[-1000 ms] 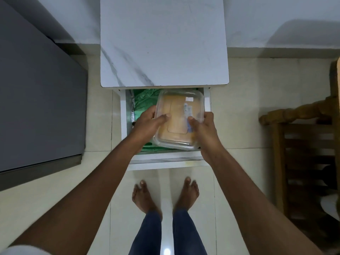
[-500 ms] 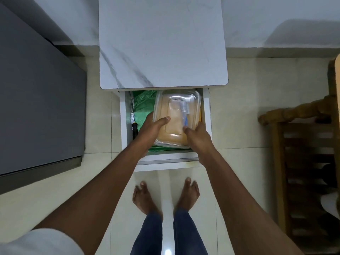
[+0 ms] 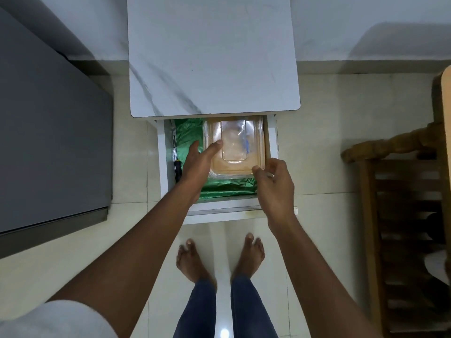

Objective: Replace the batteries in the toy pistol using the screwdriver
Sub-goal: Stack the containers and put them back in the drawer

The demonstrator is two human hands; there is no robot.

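Where left hand reaches, screwdriver beside.

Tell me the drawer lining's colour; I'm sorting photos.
Green, crinkled lining, clearest in the head view.

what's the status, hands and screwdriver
Left hand open, thumb on clear container. Right hand open, off it. Screwdriver untouched in drawer. Nothing blocking it.

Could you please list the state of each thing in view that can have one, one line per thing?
Drawer: pulled open.
Clear container: lid on, lying in the drawer on the green sheet.
Screwdriver: lying along the drawer's left wall, untouched.
Left hand: fingers straight, thumb on the container lid.
Right hand: loosely curled, holding nothing, beside the container's near right corner.
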